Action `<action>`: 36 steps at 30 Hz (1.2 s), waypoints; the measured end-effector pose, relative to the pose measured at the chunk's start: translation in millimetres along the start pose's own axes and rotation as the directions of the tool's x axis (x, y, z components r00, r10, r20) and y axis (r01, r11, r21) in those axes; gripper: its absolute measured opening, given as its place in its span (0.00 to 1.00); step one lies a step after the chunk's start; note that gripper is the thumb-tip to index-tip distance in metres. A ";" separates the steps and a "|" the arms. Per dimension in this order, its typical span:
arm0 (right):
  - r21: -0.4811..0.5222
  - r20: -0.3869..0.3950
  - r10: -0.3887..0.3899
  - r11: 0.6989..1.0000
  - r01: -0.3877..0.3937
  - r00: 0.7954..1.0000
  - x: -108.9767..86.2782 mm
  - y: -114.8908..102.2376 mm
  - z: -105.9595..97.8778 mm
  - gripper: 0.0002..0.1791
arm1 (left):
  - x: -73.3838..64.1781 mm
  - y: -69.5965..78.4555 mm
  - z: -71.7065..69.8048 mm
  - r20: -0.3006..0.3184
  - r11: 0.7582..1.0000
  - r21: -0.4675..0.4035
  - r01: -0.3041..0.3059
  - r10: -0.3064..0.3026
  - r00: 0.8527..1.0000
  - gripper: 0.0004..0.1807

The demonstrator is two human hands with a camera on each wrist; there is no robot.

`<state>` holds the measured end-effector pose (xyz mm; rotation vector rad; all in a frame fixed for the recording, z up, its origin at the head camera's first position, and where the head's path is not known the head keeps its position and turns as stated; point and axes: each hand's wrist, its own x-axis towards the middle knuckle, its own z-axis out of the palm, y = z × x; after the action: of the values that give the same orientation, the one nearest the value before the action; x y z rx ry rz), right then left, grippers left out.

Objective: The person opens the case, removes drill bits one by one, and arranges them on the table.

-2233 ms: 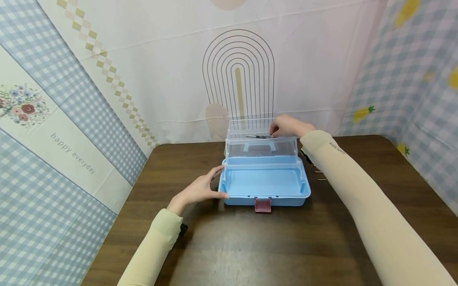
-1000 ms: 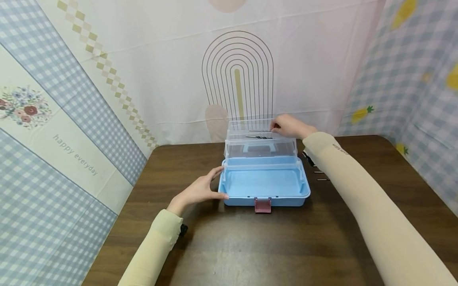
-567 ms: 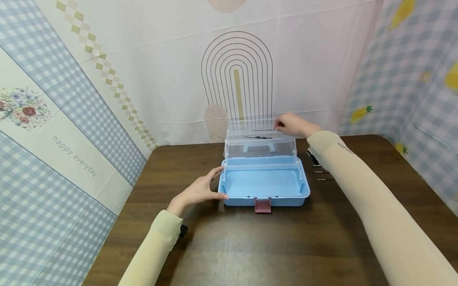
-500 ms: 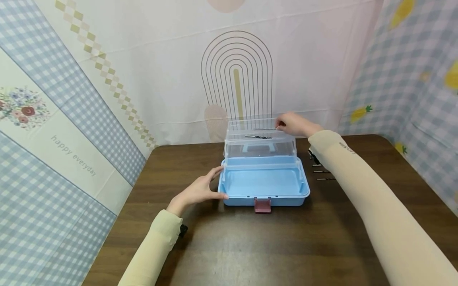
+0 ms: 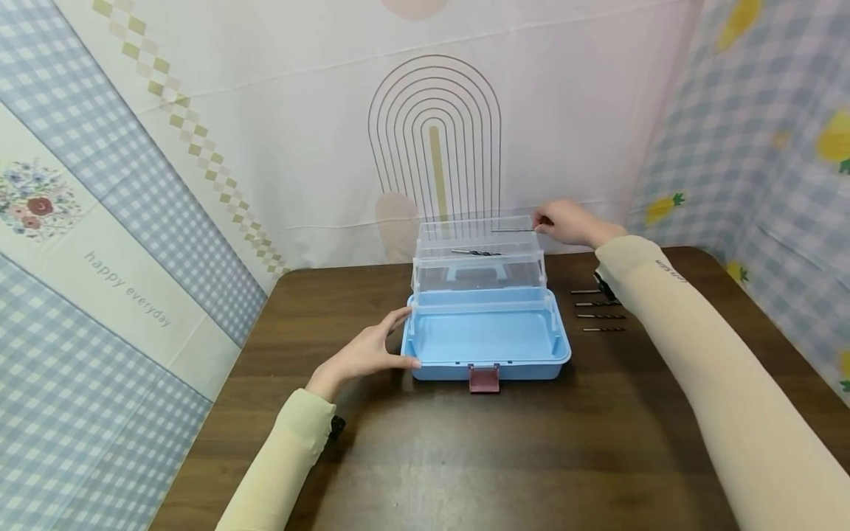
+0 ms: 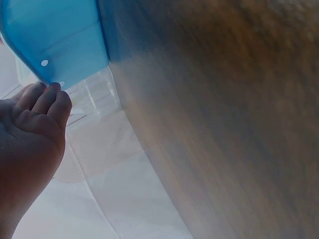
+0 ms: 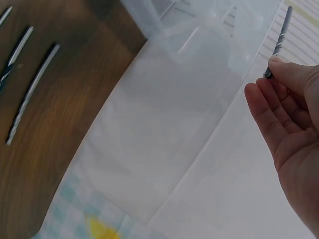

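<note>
In the head view a light blue toolbox (image 5: 488,374) stands with its clear tiered trays (image 5: 474,276) raised at the back. My left hand (image 5: 364,356) grips its left end, thumb at the front corner and fingers along the side; the left wrist view shows the curled fingers (image 6: 47,102) at the blue wall. My right hand (image 5: 567,221) pinches a thin drill bit (image 5: 510,230) by one end, close to the upper right of the trays. In the right wrist view this drill bit (image 7: 282,37) points away from thumb and fingertips. Another drill bit (image 5: 476,253) lies in a tray.
Several drill bits (image 5: 603,329) lie in a row on the wooden table (image 5: 438,457), right of the box and under the right forearm. A pink latch (image 5: 484,379) hangs at the box front. Behind the table hangs a printed cloth (image 5: 564,96).
My right hand has moved right and slightly up, drawing the thin drill bit away from the tray. The forearm uncovers more of the bits on the table. My left hand keeps its place.
</note>
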<state>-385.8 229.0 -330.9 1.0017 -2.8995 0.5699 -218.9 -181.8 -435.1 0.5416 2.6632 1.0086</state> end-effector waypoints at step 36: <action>-0.111 -0.033 0.101 0.988 -0.104 0.994 -57.1 58.1 -44.9 0.08 | 2.4 1.0 0.4 -0.009 1.000 0.003 -0.004 0.004 1.000 0.59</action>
<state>-379.7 320.6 -316.2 0.8286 -2.9341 0.4151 -220.6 -179.8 -435.0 0.5441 2.6731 1.0108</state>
